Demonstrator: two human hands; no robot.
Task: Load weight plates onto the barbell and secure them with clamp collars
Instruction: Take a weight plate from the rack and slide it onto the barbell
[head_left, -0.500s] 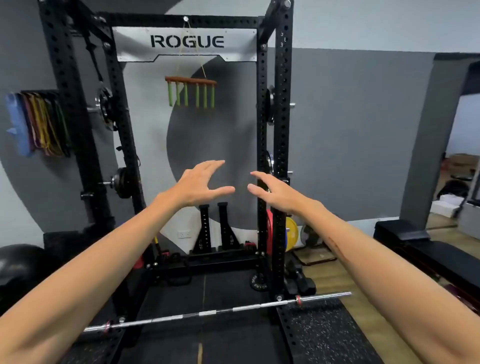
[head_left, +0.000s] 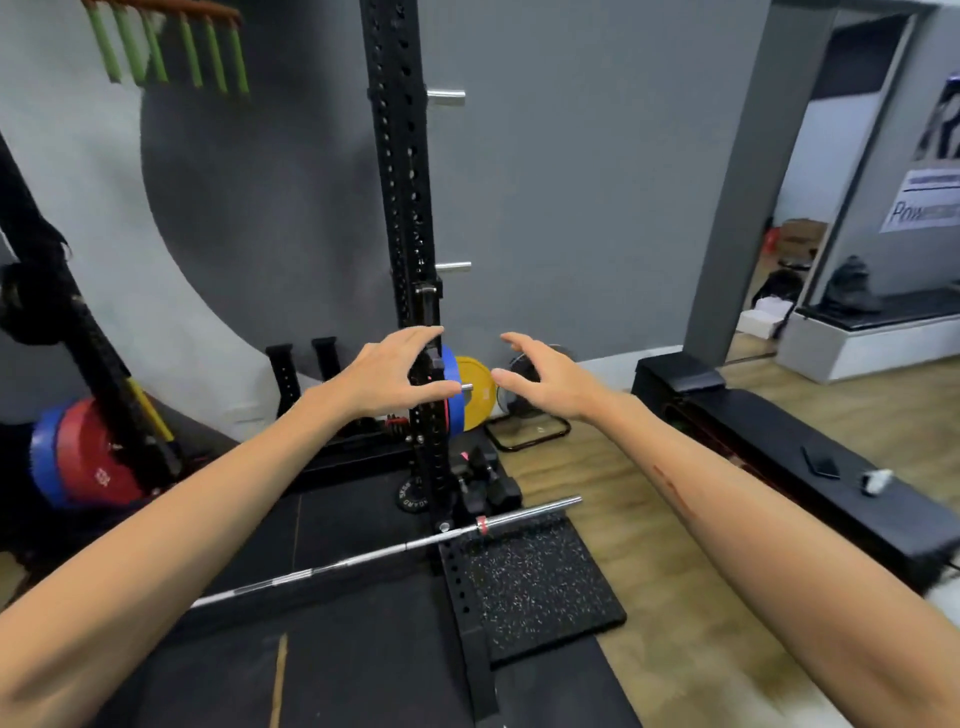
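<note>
Both hands are spread wide and hold nothing: the left hand (head_left: 390, 375) and right hand (head_left: 546, 383) flank the blue plate (head_left: 453, 391) stored on a peg of the rack post (head_left: 402, 208), not touching it. Expect the plate to be heavy, rigid and hard to slide; grasp it by opposite rim edges. The bare barbell (head_left: 395, 550) lies on the floor below the post.
</note>
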